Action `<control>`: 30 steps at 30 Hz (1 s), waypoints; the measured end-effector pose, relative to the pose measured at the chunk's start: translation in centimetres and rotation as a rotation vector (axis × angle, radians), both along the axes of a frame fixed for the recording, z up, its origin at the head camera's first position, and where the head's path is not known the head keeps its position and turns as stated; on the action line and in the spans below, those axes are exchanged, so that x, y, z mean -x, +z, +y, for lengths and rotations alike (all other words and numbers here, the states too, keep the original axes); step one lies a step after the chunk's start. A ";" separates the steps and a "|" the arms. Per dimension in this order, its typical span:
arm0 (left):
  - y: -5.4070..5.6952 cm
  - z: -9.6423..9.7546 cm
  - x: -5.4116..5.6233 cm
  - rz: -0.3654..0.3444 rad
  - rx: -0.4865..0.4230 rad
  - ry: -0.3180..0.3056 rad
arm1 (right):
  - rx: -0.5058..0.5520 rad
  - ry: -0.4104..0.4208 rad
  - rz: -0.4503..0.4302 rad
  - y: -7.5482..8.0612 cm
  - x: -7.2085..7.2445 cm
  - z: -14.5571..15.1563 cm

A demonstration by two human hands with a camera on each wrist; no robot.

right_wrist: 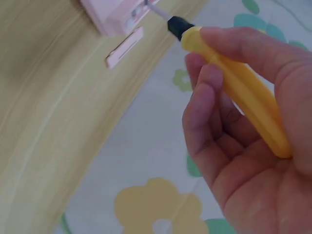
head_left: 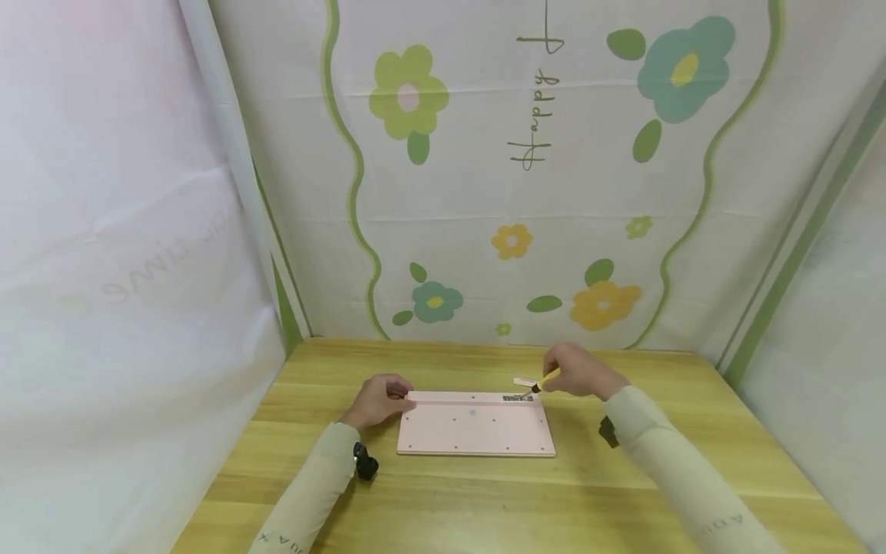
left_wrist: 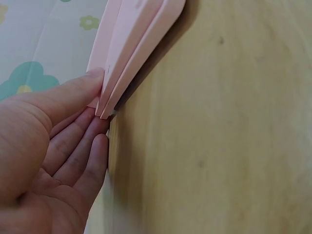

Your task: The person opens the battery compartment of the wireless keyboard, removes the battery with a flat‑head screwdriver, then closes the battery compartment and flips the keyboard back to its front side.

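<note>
A pink keyboard (head_left: 477, 431) lies face down on the wooden table, small screw holes dotted over its underside. At its far left corner my left hand (head_left: 377, 402) grips the edge, thumb (left_wrist: 80, 92) on top and fingers against the end. My right hand (head_left: 577, 371) holds a screwdriver with a yellow handle (right_wrist: 243, 92) and black collar (right_wrist: 178, 27). Its metal tip reaches into the open battery compartment (head_left: 517, 398) near the far right corner; what it touches there is too small to tell. The detached pink battery cover (right_wrist: 125, 47) lies just beyond the keyboard.
The wooden table (head_left: 443, 508) extends around the keyboard on all sides. A white flowered cloth (head_left: 471, 192) hangs behind the table's far edge, and pale curtains (head_left: 124, 269) stand at the left and right.
</note>
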State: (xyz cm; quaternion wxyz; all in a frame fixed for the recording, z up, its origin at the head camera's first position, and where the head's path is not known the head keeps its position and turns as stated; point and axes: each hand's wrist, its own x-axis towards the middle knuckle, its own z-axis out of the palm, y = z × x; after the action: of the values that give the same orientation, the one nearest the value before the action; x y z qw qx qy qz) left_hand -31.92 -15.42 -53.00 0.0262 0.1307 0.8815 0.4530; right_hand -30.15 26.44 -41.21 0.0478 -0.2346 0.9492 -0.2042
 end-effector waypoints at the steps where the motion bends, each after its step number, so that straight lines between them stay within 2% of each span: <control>1: 0.0 0.0 0.0 0.001 0.004 0.001 | 0.017 0.006 -0.006 -0.2 0.2 0.4; 5: -0.3 -0.1 -0.1 0.015 0.028 -0.003 | 0.079 0.016 -0.040 -1.2 0.6 2.1; 8: -0.3 -0.1 -0.1 0.016 0.038 -0.009 | 0.143 -0.005 -0.107 -2.1 0.6 3.2; 14: 0.0 0.1 -0.5 0.019 0.029 -0.027 | 0.243 -0.028 -0.225 -4.0 0.2 5.5; 18: 0.3 0.3 -0.8 0.021 0.013 -0.032 | 0.275 -0.011 -0.252 -5.1 -0.3 6.4; 21: 0.5 0.4 -0.8 0.026 0.010 -0.033 | 0.285 -0.019 -0.226 -5.5 -0.6 6.5; 30: 0.4 0.2 -0.6 0.027 0.013 -0.019 | 0.238 -0.079 0.005 -6.0 -1.1 6.5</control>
State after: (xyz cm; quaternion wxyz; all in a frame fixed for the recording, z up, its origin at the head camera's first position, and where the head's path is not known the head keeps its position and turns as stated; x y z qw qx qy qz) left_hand -31.29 -15.25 -52.56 0.0193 0.1450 0.8833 0.4453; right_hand -29.08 32.99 -47.25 0.0094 -0.2016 0.9269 -0.3165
